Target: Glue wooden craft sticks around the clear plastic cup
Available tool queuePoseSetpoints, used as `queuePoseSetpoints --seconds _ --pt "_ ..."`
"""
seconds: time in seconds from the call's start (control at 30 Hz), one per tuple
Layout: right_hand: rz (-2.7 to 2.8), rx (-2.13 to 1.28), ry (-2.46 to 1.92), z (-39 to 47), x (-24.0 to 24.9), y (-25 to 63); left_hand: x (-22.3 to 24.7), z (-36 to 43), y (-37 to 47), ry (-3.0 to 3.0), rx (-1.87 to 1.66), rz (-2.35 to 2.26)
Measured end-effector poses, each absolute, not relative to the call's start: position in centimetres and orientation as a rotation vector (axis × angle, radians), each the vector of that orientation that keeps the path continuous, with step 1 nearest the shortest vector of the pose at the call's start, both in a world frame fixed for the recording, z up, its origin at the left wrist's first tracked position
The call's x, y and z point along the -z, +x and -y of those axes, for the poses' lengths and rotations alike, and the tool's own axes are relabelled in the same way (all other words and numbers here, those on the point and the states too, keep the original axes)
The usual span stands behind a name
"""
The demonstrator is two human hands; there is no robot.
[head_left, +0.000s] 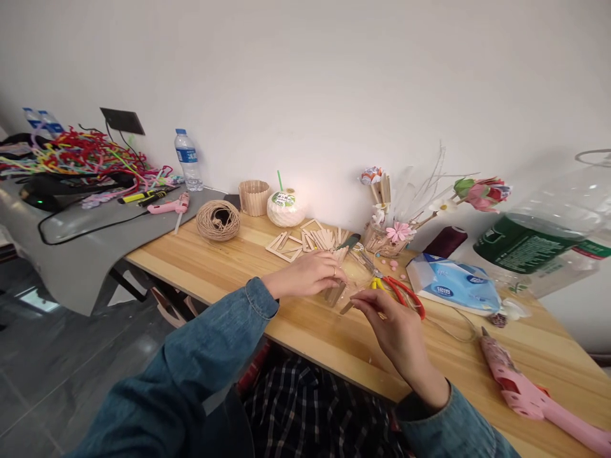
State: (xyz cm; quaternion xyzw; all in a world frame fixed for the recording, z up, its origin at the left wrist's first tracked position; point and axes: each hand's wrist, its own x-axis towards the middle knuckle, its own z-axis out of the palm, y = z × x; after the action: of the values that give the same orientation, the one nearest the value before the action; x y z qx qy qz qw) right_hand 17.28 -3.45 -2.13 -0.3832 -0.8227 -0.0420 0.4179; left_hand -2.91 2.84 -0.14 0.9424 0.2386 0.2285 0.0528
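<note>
My right hand [392, 323] pinches the end of a wooden craft stick [347, 308] between thumb and fingertips, just above the table. Facing it, my left hand [310, 275], with a ring on one finger, has its fingers closed on other craft sticks [336, 294] that show below the fingertips. Part of their grip is hidden from above. Behind the left hand lie a loose pile of craft sticks [321, 238] and a frame made of sticks [285, 247]. Scissors with red handles [403, 294] and a yellow-handled tool [377, 283] rest beyond the right hand.
A twine ball [218, 221], a stick-walled cup [254, 198] and a white coconut with a straw [285, 208] stand at the back. To the right are a flower holder [387, 242], a tissue pack [453, 283], a large bottle [525, 245] and a pink glue gun [520, 391].
</note>
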Motion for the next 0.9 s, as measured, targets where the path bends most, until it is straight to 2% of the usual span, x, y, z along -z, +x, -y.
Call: queuePoseSetpoints --seconds 0.33,0.9 --pt "2.038 0.067 -0.946 3.1 2.8 17.0 0.1 -2.9 -3.0 2.850 -0.670 -0.726" --pt "2.079 0.265 -0.923 2.3 2.5 17.3 1.0 -3.3 -3.0 2.776 -0.777 -0.602"
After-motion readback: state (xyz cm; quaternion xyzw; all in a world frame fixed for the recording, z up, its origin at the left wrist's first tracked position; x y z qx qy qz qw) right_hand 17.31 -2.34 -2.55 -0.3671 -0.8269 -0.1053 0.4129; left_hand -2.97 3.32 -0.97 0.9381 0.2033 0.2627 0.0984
